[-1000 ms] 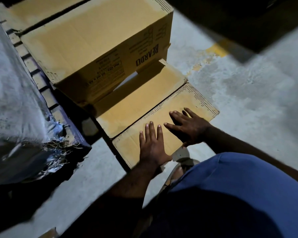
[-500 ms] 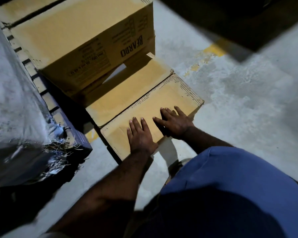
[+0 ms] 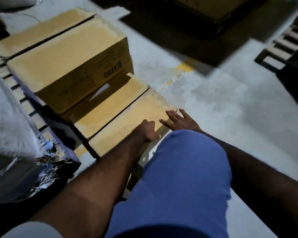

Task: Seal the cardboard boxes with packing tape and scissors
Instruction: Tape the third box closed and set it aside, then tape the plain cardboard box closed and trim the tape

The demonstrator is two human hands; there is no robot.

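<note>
Hands press the near flap of the low box [image 3: 127,121] on the floor: left hand [image 3: 147,130] clenched, grasping nothing visible, right hand [image 3: 179,120] flat, fingers spread, just beside it. Keep both flaps level along the seam beyond the knuckles; neither tape nor scissors is in view.

Dim scene, with light falling mainly on the cardboard box [image 3: 72,66] tops and the concrete floor right of them. Hard dark shadows beyond the box; motion blur softens everything, edges bend.
</note>
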